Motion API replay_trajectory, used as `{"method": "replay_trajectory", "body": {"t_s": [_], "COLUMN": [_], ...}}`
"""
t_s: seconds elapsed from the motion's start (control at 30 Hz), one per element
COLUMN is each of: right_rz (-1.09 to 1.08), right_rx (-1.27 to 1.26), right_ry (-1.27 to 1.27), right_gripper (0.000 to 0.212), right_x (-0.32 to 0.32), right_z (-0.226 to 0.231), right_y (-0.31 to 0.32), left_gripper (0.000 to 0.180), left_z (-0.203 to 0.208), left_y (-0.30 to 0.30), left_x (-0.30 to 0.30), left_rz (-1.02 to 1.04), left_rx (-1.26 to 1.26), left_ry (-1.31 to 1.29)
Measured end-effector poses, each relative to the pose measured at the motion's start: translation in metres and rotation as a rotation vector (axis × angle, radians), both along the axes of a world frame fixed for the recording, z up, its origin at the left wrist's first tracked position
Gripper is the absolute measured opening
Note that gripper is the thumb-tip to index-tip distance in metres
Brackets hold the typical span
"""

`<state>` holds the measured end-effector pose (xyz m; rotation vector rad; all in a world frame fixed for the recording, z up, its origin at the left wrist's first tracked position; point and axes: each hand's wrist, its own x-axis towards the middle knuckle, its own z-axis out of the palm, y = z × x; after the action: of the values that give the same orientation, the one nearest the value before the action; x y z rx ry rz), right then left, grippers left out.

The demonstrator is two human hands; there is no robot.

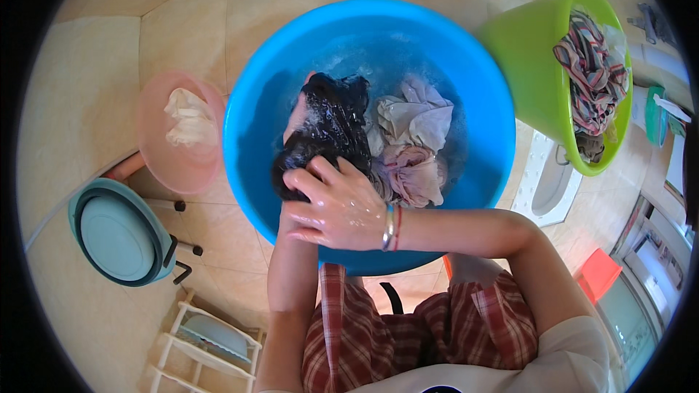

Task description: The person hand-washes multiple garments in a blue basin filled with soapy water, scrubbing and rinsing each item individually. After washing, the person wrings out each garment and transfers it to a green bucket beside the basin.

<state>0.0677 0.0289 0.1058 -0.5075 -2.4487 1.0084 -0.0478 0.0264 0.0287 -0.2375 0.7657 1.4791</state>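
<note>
A black wet garment (338, 120) with some suds lies bunched over the left side of a big blue basin (244, 109) of soapy water. My left hand (297, 118) is under and along this garment, which hides most of its fingers and hangs over it. Bent across my left wrist, my right hand (338, 207) has its curled fingers pressed into the near end of the black cloth. Beside the garment, to the right, a pale grey cloth (419, 116) and a pinkish cloth (415, 175) sit in the water, apart from both hands.
A pink basin (156, 156) with a white cloth (191, 118) stands left. Near it are a teal folding basin (116, 236) and a white rack (175, 342). At right, a lime-green bucket (531, 65) holds striped clothes (593, 73), beside a white squat toilet (542, 182).
</note>
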Motion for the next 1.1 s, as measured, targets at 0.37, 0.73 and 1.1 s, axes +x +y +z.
{"method": "replay_trajectory", "body": {"t_s": [0.37,0.73,1.1], "right_rz": [-0.208,-0.622,-0.521], "right_rx": [-0.083,-0.111,-0.283], "right_ry": [0.253,-0.468,-0.539], "right_gripper": [0.019,0.029,0.023], "right_x": [-0.026,0.039,0.011], "right_z": [-0.039,-0.152,-0.149], "right_y": [0.036,0.107,0.098], "left_gripper": [0.036,0.050,0.075], "left_z": [-0.044,-0.011,-0.037], "left_y": [-0.035,-0.015,-0.015], "left_x": [0.005,0.016,0.007], "left_rz": [0.190,0.145,-0.133], "left_rx": [0.064,-0.281,-0.334], "left_ry": [0.069,0.459,0.304]}}
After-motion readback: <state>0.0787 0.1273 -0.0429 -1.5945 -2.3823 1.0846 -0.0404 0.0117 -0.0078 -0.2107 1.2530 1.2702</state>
